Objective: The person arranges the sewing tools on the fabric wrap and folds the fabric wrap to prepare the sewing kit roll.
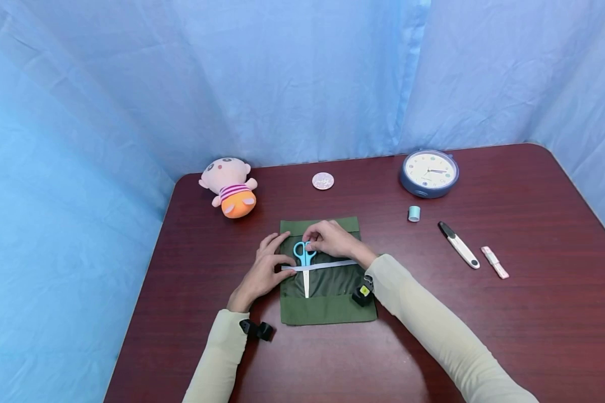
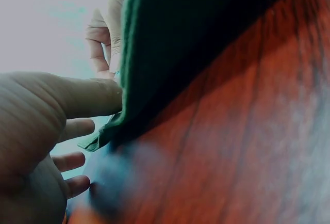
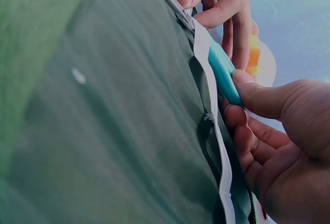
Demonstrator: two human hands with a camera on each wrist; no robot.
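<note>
A pair of scissors point(image 1: 306, 282) with light-blue handles lies on an open green fabric pouch point(image 1: 327, 316). Its blades pass under a white elastic band point(image 1: 333, 264) that runs across the pouch. My right hand point(image 1: 331, 238) pinches one handle loop between thumb and fingers; the right wrist view shows the blue handle point(image 3: 221, 72) in that grip. At the band's left end, my left hand point(image 1: 264, 271) pinches the elastic between thumb and forefinger, its other fingers spread by the pouch's edge. In the left wrist view the left thumb point(image 2: 93, 97) meets the green cloth point(image 2: 170, 38).
At the back left lies a plush toy point(image 1: 229, 187), with a round glittery disc point(image 1: 323, 181) to its right. A clock point(image 1: 429, 172), a light-blue cylinder point(image 1: 414, 214), a black-and-white cutter-like tool point(image 1: 459, 245) and a small pink-and-white item point(image 1: 494, 262) are on the right.
</note>
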